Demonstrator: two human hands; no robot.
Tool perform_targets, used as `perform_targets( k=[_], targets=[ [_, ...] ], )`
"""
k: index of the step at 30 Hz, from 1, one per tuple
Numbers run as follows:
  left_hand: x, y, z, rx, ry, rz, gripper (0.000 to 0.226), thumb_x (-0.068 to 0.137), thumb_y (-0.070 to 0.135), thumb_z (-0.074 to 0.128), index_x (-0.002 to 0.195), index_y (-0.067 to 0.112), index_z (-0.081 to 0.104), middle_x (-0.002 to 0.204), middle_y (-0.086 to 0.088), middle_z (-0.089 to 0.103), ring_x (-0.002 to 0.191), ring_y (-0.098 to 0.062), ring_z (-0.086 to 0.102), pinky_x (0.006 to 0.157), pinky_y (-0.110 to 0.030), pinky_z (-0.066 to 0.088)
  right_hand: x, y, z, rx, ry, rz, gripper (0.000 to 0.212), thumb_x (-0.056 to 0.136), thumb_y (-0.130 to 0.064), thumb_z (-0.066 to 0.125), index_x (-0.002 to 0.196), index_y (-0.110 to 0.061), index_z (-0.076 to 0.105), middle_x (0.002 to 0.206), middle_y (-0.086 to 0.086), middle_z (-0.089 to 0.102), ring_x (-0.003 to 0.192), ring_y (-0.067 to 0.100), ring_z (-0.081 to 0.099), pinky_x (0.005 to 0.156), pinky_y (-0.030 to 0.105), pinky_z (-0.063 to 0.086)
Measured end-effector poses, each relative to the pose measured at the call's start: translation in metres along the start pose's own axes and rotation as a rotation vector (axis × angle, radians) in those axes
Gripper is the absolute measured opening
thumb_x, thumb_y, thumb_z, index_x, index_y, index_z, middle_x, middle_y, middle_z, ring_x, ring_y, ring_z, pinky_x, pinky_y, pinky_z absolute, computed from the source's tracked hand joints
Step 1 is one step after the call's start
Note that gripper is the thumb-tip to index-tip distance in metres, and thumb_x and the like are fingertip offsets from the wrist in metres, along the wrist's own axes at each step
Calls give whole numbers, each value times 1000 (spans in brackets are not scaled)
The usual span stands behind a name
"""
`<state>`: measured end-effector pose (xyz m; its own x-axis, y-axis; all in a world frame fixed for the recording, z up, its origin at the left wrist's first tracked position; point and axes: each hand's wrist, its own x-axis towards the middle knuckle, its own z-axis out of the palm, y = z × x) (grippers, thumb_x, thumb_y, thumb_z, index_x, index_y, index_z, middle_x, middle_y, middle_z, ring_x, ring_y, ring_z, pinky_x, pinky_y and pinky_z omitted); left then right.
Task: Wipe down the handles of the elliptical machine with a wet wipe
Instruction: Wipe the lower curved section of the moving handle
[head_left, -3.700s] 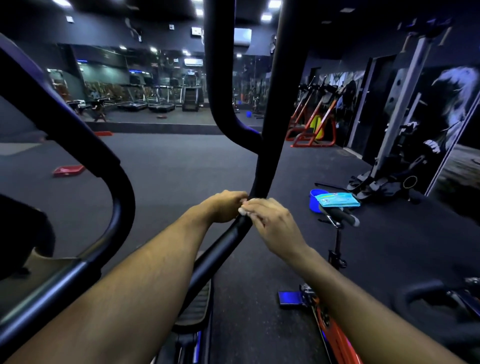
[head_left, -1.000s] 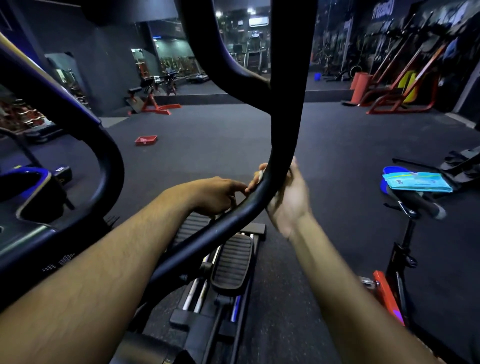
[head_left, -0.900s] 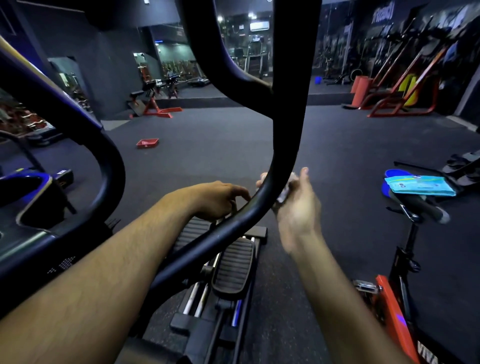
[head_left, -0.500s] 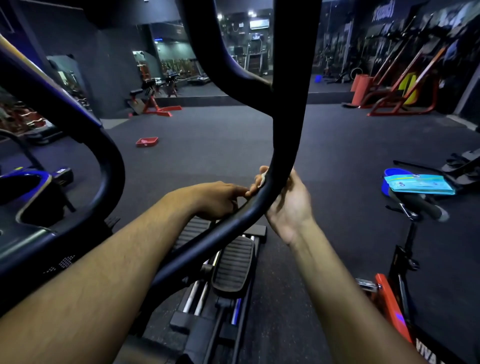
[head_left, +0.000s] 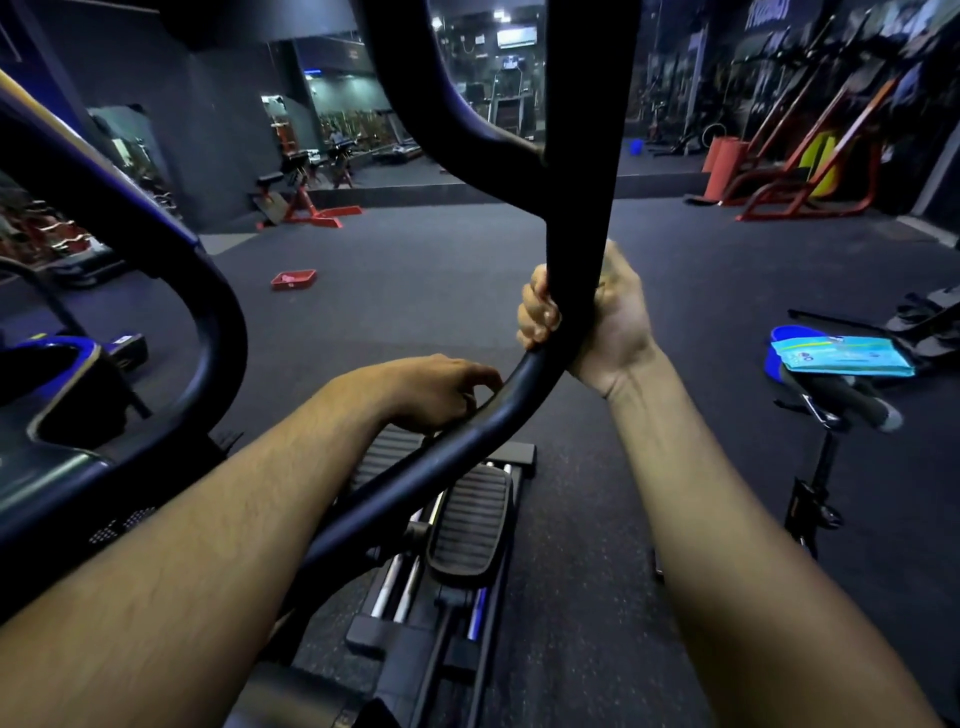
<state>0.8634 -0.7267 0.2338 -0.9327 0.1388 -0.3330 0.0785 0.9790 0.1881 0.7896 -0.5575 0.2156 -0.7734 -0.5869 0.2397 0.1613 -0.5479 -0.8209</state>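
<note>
A black curved elliptical handle (head_left: 576, 218) rises through the middle of the view. My right hand (head_left: 597, 317) grips it from the right, with the fingers wrapped round to the left side of the bar. The wet wipe is hidden inside that grip. My left hand (head_left: 436, 387) rests on the lower bend of the same handle, its fingers curled loosely against the bar. A second black handle (head_left: 208, 291) loops at the left.
The elliptical's ribbed pedals (head_left: 467, 519) lie below my arms. A blue-green pack of wipes (head_left: 841, 356) sits on a stationary bike's seat (head_left: 795, 358) at the right. A red tray (head_left: 293, 279) lies on the dark floor. Orange gym frames (head_left: 795, 171) stand far right.
My right hand has slid up the handle from the bend and now wraps fully round the bar. The wipe, which showed white at my fingers, is covered. My left hand stays put.
</note>
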Motion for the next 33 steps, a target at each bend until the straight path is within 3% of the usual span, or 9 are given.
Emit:
perform_targets(
  k=[5,8,11,15,18,21,29,31,33],
  targets=[
    [2,-4,0,-19,-13,-3,53,102,5,46,150,27,49,138,-9,65,120,-24,62,100,-32,45,-6,28,9,-21,327,-339,53,108,-39,33,94,-3,69,74,11,62,66,21,57,66,35,47],
    [3,-5,2,-32,-10,-5,54,101,4,46,150,28,50,138,-8,65,121,-25,62,106,-38,47,-24,59,11,-13,585,-515,31,107,-28,46,117,-13,71,111,13,72,104,26,67,99,41,52],
    [5,-3,2,-27,3,-8,55,100,3,46,149,28,51,137,-6,67,121,-24,62,103,-35,47,-42,89,20,-163,762,-565,32,105,-16,52,133,-29,61,136,-3,64,130,13,58,116,37,42],
    [4,-1,2,-3,18,-9,56,98,3,47,149,27,53,135,-6,68,119,-25,63,97,-32,47,-57,138,40,-116,905,-428,37,103,-19,54,139,-21,61,126,-10,70,122,11,64,113,45,45],
    [2,-2,3,6,20,-11,56,98,4,48,148,28,53,133,-6,68,118,-25,63,95,-31,46,-61,150,41,-26,903,-314,32,104,-15,54,134,-20,65,127,2,71,122,22,65,111,52,45],
    [2,-1,3,-3,25,-14,55,99,5,48,148,28,53,135,-6,68,121,-25,62,97,-32,46,-49,117,31,-49,875,-408,32,103,-10,56,134,-10,63,128,14,69,119,22,66,111,50,46],
    [0,1,2,-24,28,-10,57,99,0,44,149,25,52,137,-7,67,122,-25,61,93,-29,43,-35,60,15,-780,761,-768,41,107,-18,47,147,-9,49,135,-4,60,120,-6,58,105,23,47],
    [2,1,2,-25,34,-10,58,98,-1,44,149,24,52,136,-8,67,120,-26,61,93,-29,43,-29,80,4,-650,771,-665,41,105,-24,45,141,-8,56,128,-1,64,118,5,62,106,33,49],
    [2,1,3,-22,30,-8,58,97,0,44,149,24,53,136,-8,67,121,-26,61,96,-31,44,-24,87,6,-145,730,-426,44,101,-27,45,130,0,62,114,11,71,108,26,66,103,46,50]
  ],
)
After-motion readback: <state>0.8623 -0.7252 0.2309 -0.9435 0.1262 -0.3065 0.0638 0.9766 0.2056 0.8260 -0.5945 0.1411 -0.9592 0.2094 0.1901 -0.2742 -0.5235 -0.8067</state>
